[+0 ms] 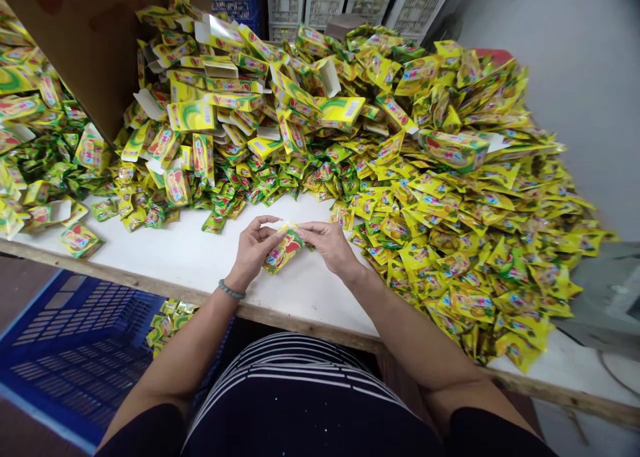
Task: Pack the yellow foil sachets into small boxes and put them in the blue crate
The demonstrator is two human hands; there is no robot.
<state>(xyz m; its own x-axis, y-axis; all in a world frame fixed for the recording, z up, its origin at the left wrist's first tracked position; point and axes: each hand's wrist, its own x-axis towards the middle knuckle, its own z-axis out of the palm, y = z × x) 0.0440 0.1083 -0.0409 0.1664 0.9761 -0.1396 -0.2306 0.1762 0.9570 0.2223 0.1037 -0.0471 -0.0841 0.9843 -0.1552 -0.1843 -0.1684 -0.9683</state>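
Note:
Between my two hands, above the white tabletop [200,244], is a small yellow and green box [284,250] with red fruit pictures. My left hand [254,247], with a beaded bracelet at the wrist, grips its left side. The fingers of my right hand [325,240] pinch the upper right end of the box. Behind my hands lie small green packets [270,177] and a heap of yellow and green boxes [193,116], some with open flaps. Yellow packets [425,224] are piled to the right of my right hand.
A blue crate [75,350] with several packets in it stands below the table edge at the lower left. A cardboard panel [75,37] rises at the back left. White crates [327,0] are stacked behind the table. A grey object [605,297] sits at the far right.

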